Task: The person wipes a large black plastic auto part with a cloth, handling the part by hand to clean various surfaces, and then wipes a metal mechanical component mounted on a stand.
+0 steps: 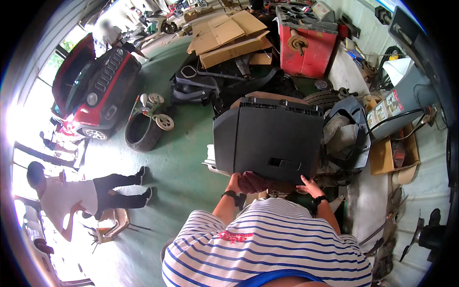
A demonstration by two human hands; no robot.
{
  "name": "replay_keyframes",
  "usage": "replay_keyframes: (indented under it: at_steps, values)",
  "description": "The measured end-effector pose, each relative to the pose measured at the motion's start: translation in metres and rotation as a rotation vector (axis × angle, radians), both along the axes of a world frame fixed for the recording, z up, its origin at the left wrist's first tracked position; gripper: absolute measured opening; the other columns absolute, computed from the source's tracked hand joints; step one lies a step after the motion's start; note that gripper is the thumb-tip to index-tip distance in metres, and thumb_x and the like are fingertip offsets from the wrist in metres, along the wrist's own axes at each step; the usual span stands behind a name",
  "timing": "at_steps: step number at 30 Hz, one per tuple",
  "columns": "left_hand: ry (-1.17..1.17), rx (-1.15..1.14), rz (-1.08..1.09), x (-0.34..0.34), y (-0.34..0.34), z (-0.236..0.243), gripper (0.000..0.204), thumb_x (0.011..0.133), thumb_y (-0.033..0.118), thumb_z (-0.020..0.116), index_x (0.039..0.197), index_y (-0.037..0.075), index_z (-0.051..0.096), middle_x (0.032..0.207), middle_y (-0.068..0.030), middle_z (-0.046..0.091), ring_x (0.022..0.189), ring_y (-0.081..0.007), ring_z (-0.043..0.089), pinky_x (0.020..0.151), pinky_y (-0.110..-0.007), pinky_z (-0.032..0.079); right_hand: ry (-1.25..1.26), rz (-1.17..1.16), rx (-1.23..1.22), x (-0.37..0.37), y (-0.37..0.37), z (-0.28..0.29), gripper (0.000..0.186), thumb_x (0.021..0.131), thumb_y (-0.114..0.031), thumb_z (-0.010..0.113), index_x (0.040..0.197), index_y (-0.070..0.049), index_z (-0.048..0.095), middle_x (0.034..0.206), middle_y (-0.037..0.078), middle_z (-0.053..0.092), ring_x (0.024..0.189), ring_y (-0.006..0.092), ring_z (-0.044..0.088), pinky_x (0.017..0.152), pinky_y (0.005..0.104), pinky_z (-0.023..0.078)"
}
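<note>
A dark grey car glove box lies in front of me, its latch handle towards my side. My left hand is closed on a crumpled maroon cloth at the box's near edge. My right hand touches the near right corner, its fingers spread apart. What lies beneath the box is mostly hidden.
Grey plastic parts crowd the right side, by a cardboard box. Flattened cardboard tops black car parts beyond, near a red machine. Left are a tyre, a red car and a person on a chair.
</note>
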State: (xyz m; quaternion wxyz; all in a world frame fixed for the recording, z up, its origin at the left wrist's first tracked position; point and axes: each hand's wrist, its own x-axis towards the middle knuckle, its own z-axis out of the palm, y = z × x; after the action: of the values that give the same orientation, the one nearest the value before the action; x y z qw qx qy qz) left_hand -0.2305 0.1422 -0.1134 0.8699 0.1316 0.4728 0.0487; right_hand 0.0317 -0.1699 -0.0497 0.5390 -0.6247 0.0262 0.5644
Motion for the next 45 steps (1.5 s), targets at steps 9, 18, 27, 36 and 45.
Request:
replay_keyframes:
  at_steps: [9, 18, 27, 36, 45]
  values:
    - [-0.02, -0.073, -0.065, 0.012, -0.007, 0.014, 0.018, 0.075, 0.024, 0.051, 0.069, 0.008, 0.056, 0.071, -0.0077, 0.06, 0.067, -0.0262, 0.058, 0.061, -0.04, 0.048, -0.264, -0.023, -0.025, -0.011, -0.005, 0.015, 0.067, 0.089, -0.045, 0.062, 0.127, 0.008, 0.044, 0.125, 0.016, 0.056, 0.079, 0.0243, 0.069, 0.071, 0.0318, 0.055]
    - [0.002, 0.244, 0.016, 0.01, -0.013, 0.077, 0.02, 0.08, 0.026, 0.057, 0.07, 0.008, 0.055, 0.069, -0.0064, 0.057, 0.06, -0.0211, 0.054, 0.055, -0.033, 0.045, -0.673, 0.14, -0.096, -0.002, -0.024, 0.045, 0.061, 0.088, -0.053, 0.059, 0.097, 0.007, 0.06, 0.069, 0.01, 0.064, 0.062, 0.0185, 0.066, 0.064, 0.0315, 0.049]
    - [0.04, 0.607, -0.034, 0.023, -0.011, 0.131, 0.017, 0.078, 0.023, 0.057, 0.069, 0.009, 0.055, 0.068, -0.0028, 0.054, 0.064, -0.0147, 0.05, 0.058, -0.028, 0.04, -0.494, -0.038, 0.028, -0.008, -0.018, 0.07, 0.051, 0.089, -0.045, 0.061, 0.088, 0.006, 0.062, 0.057, 0.008, 0.06, 0.048, 0.0151, 0.06, 0.047, 0.028, 0.044]
    - [0.006, 0.692, -0.161, 0.061, 0.059, 0.154, 0.048, 0.083, 0.049, 0.065, 0.075, 0.002, 0.061, 0.061, -0.0104, 0.062, 0.051, -0.0201, 0.061, 0.043, -0.032, 0.047, -0.261, -0.299, 0.061, 0.021, 0.028, 0.145, 0.051, 0.084, -0.048, 0.066, 0.082, 0.003, 0.061, 0.053, 0.003, 0.052, 0.044, 0.015, 0.056, 0.046, 0.0282, 0.043]
    - [0.174, 0.893, -0.113, 0.078, 0.052, 0.186, 0.056, 0.081, 0.055, 0.066, 0.075, -0.001, 0.065, 0.068, -0.0137, 0.066, 0.057, -0.0203, 0.064, 0.051, -0.03, 0.049, -0.241, -0.268, 0.095, 0.02, 0.024, 0.165, 0.046, 0.085, -0.046, 0.065, 0.084, 0.001, 0.061, 0.064, 0.0, 0.056, 0.044, 0.0142, 0.054, 0.048, 0.0243, 0.042]
